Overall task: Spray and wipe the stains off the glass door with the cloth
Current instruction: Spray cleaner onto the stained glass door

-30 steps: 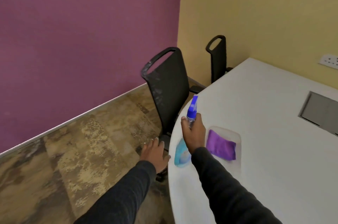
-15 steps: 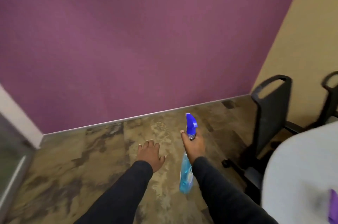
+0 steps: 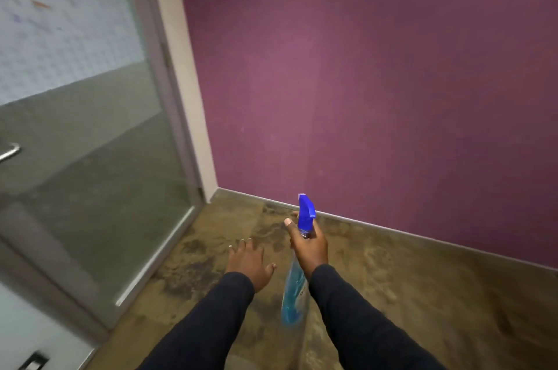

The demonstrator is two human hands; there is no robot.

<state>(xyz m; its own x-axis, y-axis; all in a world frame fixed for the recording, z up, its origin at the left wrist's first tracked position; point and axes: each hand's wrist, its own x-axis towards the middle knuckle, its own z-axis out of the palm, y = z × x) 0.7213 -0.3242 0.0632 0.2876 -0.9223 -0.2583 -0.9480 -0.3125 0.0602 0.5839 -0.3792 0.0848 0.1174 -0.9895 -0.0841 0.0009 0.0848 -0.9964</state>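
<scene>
Head view: right hand grips spray bottle, left hand spread empty; with no cloth visible, spray may run down glass door unwiped

- A floor of mottled brown and tan, with darker patches, fills the lower part of the view
- A pale skirting strip runs along its far edge, where it meets a purple wall
- At the left, the grey frame of a glass door stands on the floor
- Nothing loose can be made out lying on it
</scene>
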